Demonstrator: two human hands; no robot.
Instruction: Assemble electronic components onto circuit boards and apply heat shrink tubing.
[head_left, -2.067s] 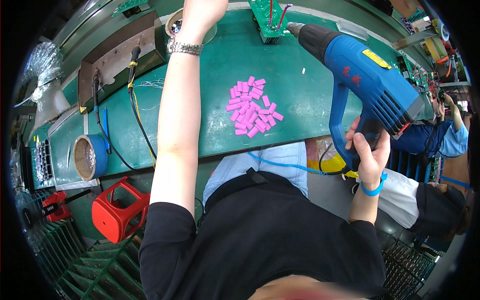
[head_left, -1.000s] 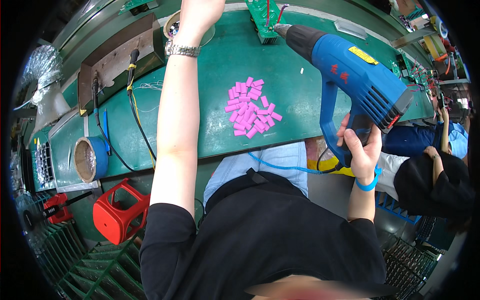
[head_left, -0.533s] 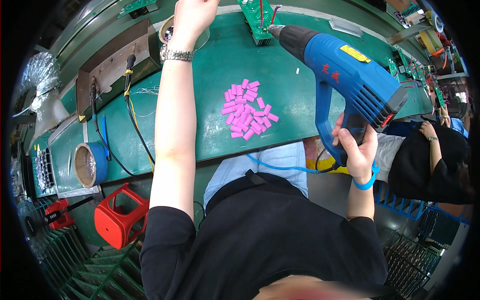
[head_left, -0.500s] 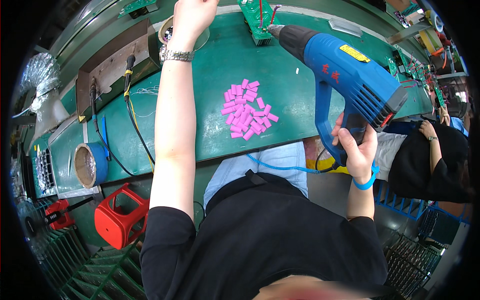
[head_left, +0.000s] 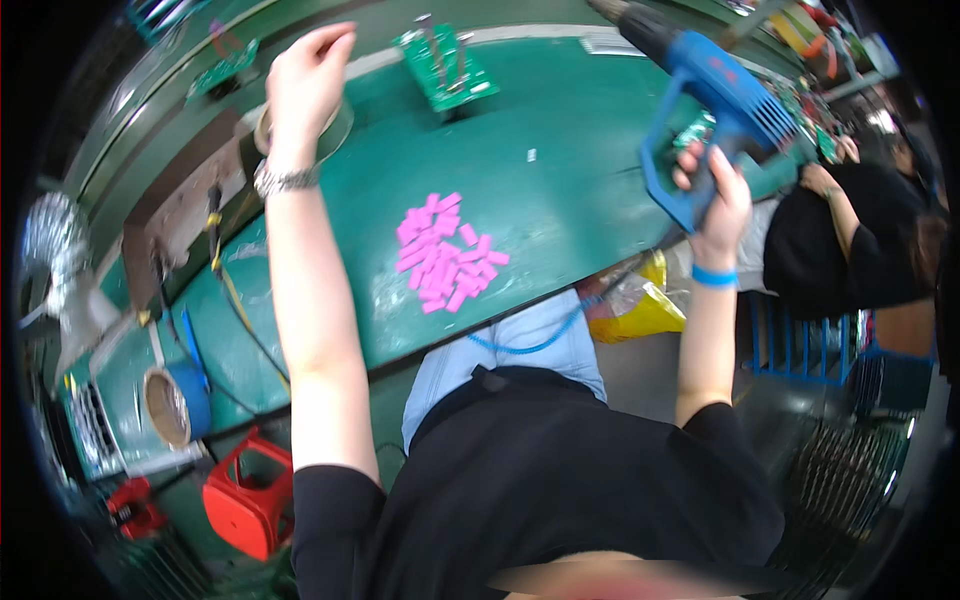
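Since half a second ago, the blue heat gun (head_left: 735,95) has swung away from the green circuit board (head_left: 440,80); its nozzle was right by the board's near end and now points up at the top edge of the frame, well apart from the board. The whole view has shifted too, so the pink pieces (head_left: 438,262) appear lower and further left.

The right hand (head_left: 725,195), wearing a blue wristband (head_left: 714,276), is wrapped around the heat gun's handle at the upper right. The left hand (head_left: 303,90), with a metal watch (head_left: 286,180) at the wrist, is now fully in the frame at the upper left, fingers bent toward the thumb; whether anything is pinched between them I cannot tell. Behind it, partly hidden, is a round container (head_left: 348,125).

The circuit board is at the upper centre on the green table (head_left: 570,220), with upright parts on it. The pink pieces form a loose pile at the centre, and a small white piece (head_left: 532,155) lies between pile and board. A brown box (head_left: 185,190) is at the left, a blue-sided roll (head_left: 195,400) at the lower left, and a red stool (head_left: 240,520) below the table.
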